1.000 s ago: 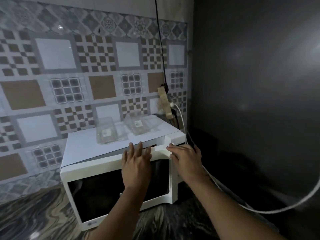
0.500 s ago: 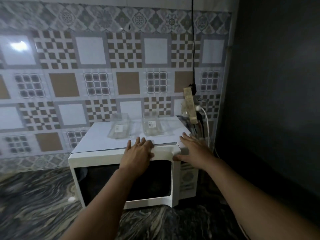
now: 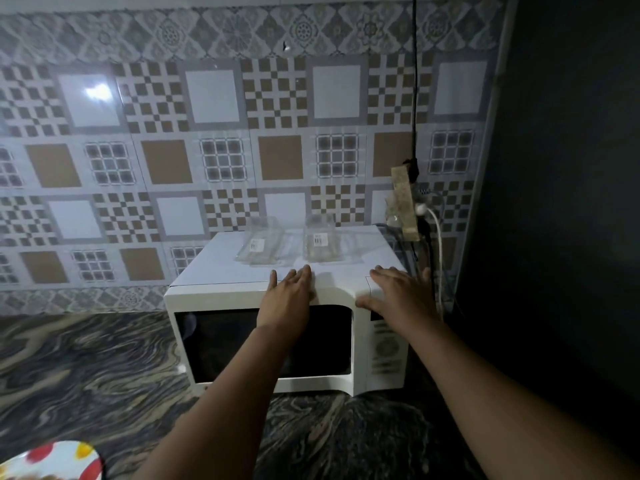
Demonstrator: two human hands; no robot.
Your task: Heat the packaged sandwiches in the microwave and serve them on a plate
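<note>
A white microwave (image 3: 221, 294) stands on the marbled counter with its dark-windowed door closed. Two clear plastic sandwich packs lie side by side on its top, the left pack (image 3: 261, 244) and the right pack (image 3: 320, 244), each with a small label. My left hand (image 3: 289, 297) lies flat with straight fingers on the top front edge of the door. My right hand (image 3: 398, 296) rests flat on the top right corner above the control panel (image 3: 386, 351). A colourful plate (image 3: 52, 460) shows at the bottom left corner.
A power strip (image 3: 403, 202) hangs on the tiled wall right of the microwave, with a white cable (image 3: 438, 233) plugged in. A dark panel (image 3: 561, 202) closes off the right side. Marbled counter (image 3: 86, 368) stretches to the left.
The microwave has turned from an angled position to square with the wall. Both hands stayed on its top front edge, and the plate has come into view at the bottom left.
</note>
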